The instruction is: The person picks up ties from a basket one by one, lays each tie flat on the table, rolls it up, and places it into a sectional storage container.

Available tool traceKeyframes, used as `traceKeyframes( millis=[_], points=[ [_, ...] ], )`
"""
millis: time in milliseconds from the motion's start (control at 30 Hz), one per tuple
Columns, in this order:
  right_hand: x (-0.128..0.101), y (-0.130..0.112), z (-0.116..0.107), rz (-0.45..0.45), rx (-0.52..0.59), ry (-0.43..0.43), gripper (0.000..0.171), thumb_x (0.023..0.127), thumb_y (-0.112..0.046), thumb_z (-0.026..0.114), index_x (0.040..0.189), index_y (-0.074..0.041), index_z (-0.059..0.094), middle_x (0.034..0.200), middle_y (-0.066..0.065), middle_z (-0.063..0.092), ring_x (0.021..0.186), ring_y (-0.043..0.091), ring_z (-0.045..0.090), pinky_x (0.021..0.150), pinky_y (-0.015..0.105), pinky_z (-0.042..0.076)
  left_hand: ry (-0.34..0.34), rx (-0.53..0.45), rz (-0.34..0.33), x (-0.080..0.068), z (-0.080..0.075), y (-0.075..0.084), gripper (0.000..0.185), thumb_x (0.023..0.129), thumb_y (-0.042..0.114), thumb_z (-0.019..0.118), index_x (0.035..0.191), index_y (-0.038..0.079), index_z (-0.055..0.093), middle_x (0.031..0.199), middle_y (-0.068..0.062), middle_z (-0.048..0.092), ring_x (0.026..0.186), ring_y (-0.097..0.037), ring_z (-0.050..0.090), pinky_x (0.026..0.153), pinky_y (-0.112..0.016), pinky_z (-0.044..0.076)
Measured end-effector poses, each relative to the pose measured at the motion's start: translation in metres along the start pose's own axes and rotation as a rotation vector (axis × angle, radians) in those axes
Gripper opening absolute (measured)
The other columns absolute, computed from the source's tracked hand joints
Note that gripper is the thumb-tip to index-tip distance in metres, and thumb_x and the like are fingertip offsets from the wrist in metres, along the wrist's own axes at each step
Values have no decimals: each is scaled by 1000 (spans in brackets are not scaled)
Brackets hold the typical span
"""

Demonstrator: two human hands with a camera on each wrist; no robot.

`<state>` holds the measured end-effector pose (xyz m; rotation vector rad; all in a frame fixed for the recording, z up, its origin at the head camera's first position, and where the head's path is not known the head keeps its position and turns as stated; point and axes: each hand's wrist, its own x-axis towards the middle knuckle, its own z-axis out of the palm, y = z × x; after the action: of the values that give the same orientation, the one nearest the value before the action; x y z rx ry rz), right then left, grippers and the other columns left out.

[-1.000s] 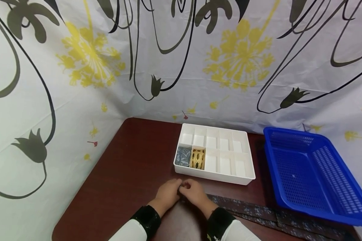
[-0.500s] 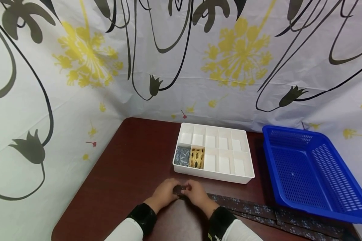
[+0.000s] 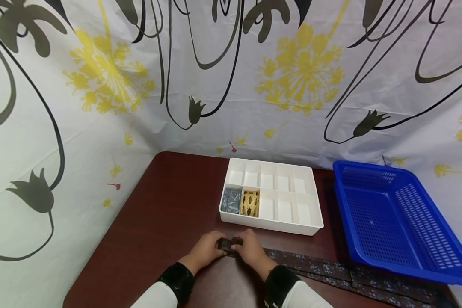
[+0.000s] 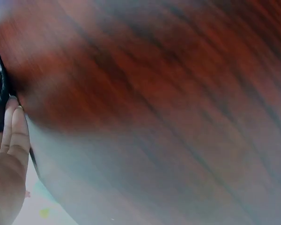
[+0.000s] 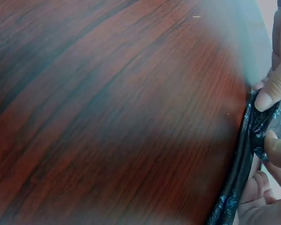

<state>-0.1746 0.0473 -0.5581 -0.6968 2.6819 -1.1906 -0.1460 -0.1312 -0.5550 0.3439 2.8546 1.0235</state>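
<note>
Dark red wooden table point(image 3: 158, 222) before flowered curtain | left hand point(image 3: 202, 252) and right hand point(image 3: 251, 250) both pinch rolled end of dark patterned necktie point(image 3: 228, 245) at near edge | tail trails right | white divided organizer point(image 3: 271, 196), blue basket point(image 3: 392, 222) behind

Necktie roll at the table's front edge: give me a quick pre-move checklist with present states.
1. Both hands on the necktie roll: left hand and right hand pinch it: ok.
2. Roll finished: tail lies flat on the table: not ok.
3. Free compartments in the divider box: ok; two hold rolled ties.
4. Roll tightness: cannot tell.
5. Blue basket clear of the box: ok.
</note>
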Motion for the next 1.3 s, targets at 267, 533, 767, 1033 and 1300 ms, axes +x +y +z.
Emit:
traceKeyframes(
  millis=[267,533,767,1033,1300],
  points=[
    [-3,-8,-2,-143,-209,36,15,77,-1,73,92,-2,70,89,6,63,85,22,61,75,35,51,-48,295,41,6,-4,23,23,75,9,79,96,10,68,94,-3,66,91,-21,62,82,-35,50],
    [-6,-16,-6,-123,-343,-47,26,75,-5,69,101,-1,70,92,9,66,89,26,63,79,39,52,-93,471,-17,11,-3,46,13,75,4,73,86,10,67,82,-2,58,80,-21,62,72,-33,52],
    [-9,-13,-6,-72,-270,-109,42,75,-14,78,112,1,66,106,15,65,102,31,61,89,45,49,-105,514,-65,14,1,54,9,80,3,69,86,9,67,84,-3,59,82,-20,62,72,-33,52],
    [-14,2,-1,-57,-111,-15,34,78,-5,74,111,0,67,108,14,66,102,29,63,86,44,51,-54,367,-22,11,2,49,26,76,0,73,98,8,64,95,-5,60,91,-21,61,79,-33,51],
    [-18,15,-1,-44,50,36,21,77,-6,75,97,-2,69,94,7,65,89,23,62,75,34,52,-9,-25,-6,9,8,24,35,71,4,82,102,7,65,97,-4,66,88,-17,60,77,-31,49]
  ],
)
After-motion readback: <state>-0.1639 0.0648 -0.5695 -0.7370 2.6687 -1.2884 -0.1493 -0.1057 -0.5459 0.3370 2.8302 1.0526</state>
